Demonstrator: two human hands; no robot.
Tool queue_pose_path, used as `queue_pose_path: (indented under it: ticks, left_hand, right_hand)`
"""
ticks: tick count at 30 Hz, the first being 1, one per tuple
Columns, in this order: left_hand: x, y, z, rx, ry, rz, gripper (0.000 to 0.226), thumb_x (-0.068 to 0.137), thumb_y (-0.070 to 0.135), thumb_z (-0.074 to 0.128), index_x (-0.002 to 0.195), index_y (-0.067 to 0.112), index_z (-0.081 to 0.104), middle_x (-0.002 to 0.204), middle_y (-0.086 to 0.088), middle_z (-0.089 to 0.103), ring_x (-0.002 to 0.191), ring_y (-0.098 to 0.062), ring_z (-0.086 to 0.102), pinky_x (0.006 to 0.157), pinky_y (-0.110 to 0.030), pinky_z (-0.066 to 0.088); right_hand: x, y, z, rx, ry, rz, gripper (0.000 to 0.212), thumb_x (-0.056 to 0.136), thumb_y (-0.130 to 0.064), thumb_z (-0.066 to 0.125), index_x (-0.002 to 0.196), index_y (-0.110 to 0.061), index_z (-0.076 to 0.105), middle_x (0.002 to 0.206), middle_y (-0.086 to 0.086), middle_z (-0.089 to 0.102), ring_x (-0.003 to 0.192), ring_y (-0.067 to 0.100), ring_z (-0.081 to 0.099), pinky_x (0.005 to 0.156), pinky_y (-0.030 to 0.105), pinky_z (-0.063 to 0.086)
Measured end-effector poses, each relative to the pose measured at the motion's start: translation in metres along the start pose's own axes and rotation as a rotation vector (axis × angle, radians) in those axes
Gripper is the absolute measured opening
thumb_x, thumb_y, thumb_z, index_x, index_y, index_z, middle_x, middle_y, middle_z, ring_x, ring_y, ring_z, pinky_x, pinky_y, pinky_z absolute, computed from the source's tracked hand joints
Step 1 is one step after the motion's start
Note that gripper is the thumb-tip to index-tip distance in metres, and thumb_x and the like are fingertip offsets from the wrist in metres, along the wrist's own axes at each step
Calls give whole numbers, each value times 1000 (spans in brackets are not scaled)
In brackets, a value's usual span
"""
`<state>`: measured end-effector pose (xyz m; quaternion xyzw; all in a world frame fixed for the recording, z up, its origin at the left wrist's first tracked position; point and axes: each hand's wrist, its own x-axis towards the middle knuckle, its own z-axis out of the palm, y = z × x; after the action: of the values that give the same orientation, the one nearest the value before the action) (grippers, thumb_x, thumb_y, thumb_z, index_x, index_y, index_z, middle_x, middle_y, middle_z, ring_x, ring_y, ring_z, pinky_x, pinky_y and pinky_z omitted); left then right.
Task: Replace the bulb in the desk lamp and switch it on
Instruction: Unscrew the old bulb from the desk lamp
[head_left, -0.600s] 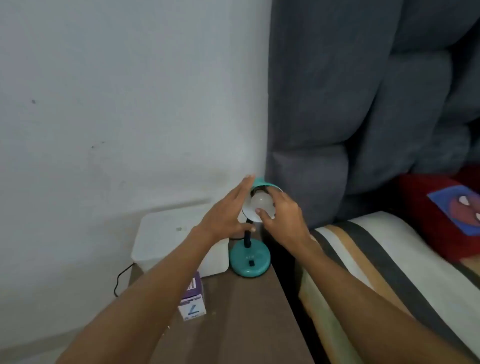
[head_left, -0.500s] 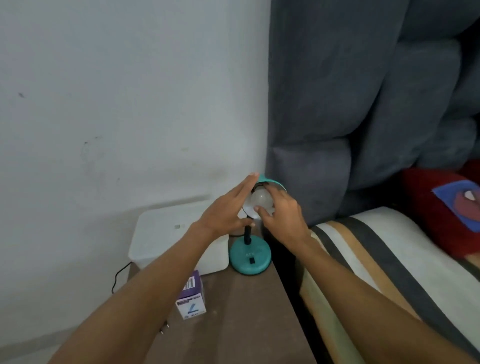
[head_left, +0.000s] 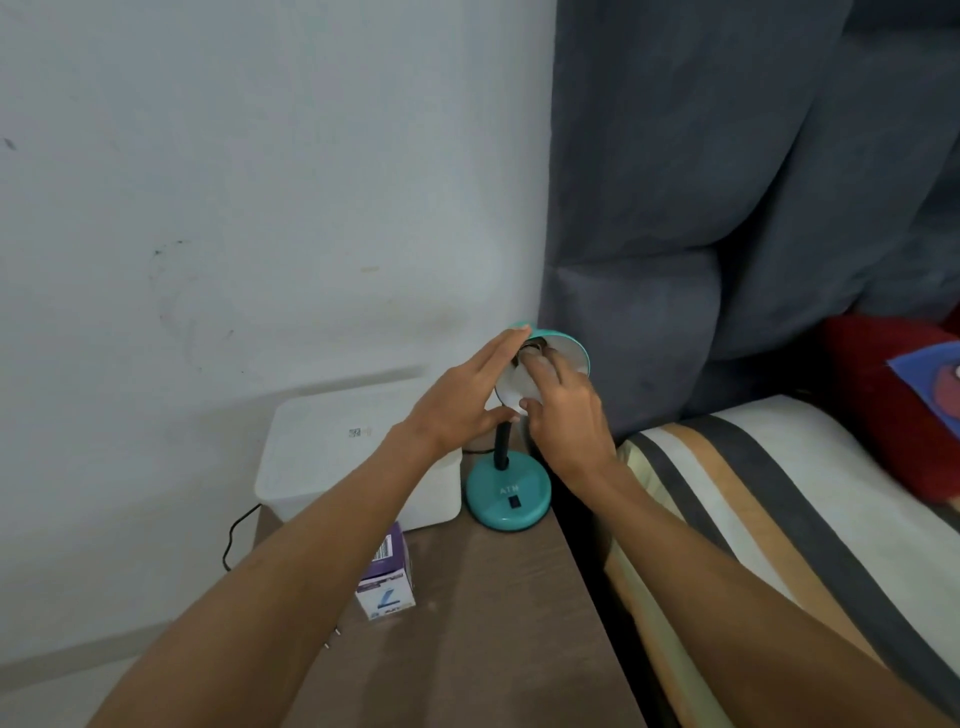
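Note:
A small teal desk lamp stands at the back right of the bedside table, its round base (head_left: 508, 496) carrying a black switch (head_left: 514, 502). Its teal shade (head_left: 571, 353) tilts up towards me. My left hand (head_left: 462, 400) rests flat against the shade's left rim, fingers stretched out. My right hand (head_left: 563, 410) has its fingers closed around a white bulb (head_left: 514, 392) at the shade's mouth; the metal socket end shows just above the fingers. The hands hide most of the bulb.
A white box (head_left: 332, 447) sits against the wall left of the lamp. A purple and white bulb carton (head_left: 387, 574) stands on the brown table (head_left: 467, 649). A black cable (head_left: 239, 530) hangs left. A bed with a striped cover (head_left: 753, 519) adjoins on the right.
My right hand's fingers have shifted round the bulb, and the socket's metal now shows above them. The left hand stays on the shade.

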<state>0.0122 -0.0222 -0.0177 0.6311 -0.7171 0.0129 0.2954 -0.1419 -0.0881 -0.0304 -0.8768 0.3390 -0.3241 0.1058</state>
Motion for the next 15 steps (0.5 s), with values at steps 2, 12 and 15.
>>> queue_pose_path:
  ticks: [2, 12, 15]
  left_hand:
    - [1, 0, 0, -3, 1, -1, 100, 83, 21, 83, 161, 18, 20, 165, -4, 28, 144, -28, 42, 113, -45, 44]
    - [-4, 4, -2, -8, -1, -9, 96, 86, 26, 80, 160, 17, 21, 165, -4, 28, 143, -28, 42, 114, -37, 41]
    - [-4, 5, 0, 0, -7, -2, 95, 87, 23, 80, 161, 17, 20, 166, -4, 27, 142, -29, 45, 113, -41, 44]
  right_hand:
    - [-2, -2, -1, 84, 47, 59, 67, 85, -13, 71, 145, -17, 42, 145, 14, 45, 120, 38, 54, 94, 47, 51]
    - [-7, -6, -5, 77, 27, 95, 71, 82, -10, 73, 145, -14, 42, 141, 14, 44, 124, 35, 48, 98, 49, 50]
    - [-8, -5, -4, 212, 40, 209, 71, 87, -29, 73, 146, -14, 37, 140, 13, 49, 119, 33, 56, 96, 44, 50]
